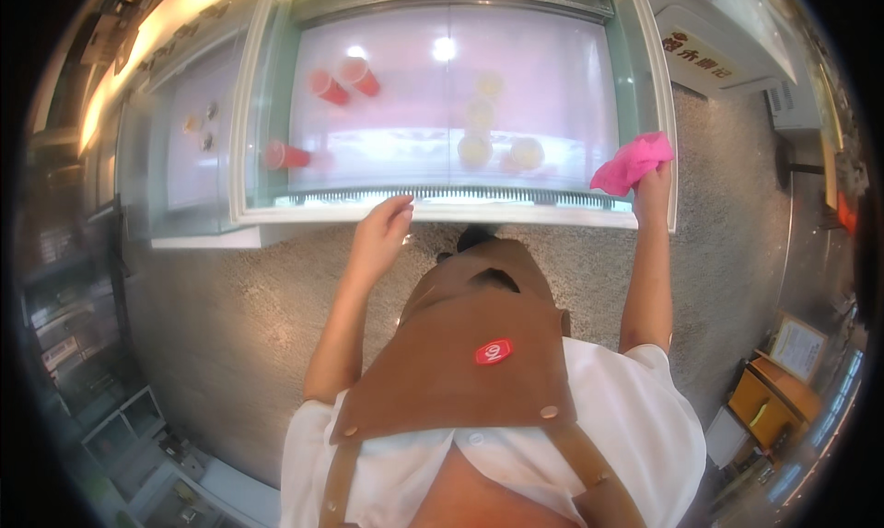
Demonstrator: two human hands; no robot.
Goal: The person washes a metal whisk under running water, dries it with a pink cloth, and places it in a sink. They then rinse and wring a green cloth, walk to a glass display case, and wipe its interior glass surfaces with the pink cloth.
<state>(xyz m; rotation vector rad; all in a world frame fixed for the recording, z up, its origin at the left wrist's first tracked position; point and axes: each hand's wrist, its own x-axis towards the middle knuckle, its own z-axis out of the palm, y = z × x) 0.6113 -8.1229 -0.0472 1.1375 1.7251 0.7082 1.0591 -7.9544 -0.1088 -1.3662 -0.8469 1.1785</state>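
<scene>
In front of me is a glass display case with a pale frame (442, 214). My right hand (652, 183) grips a bunched pink cloth (632, 163) at the case's right front corner. My left hand (387, 227) is at the front edge, fingers loosely curled, with nothing seen in it; whether it touches the frame I cannot tell. Through the glass I see red cups (286, 155) on the left. Several round, pale yellow items (475, 149) are right of the middle. A dark slotted vent (469, 193) runs along the case's front inside edge.
Another glass case (197, 141) with small items adjoins on the left. A white cabinet bearing writing (718, 58) is at the upper right. Grey floor (228, 307) lies around me. A wooden box-like stand (766, 404) and a framed sheet (798, 348) are at the lower right.
</scene>
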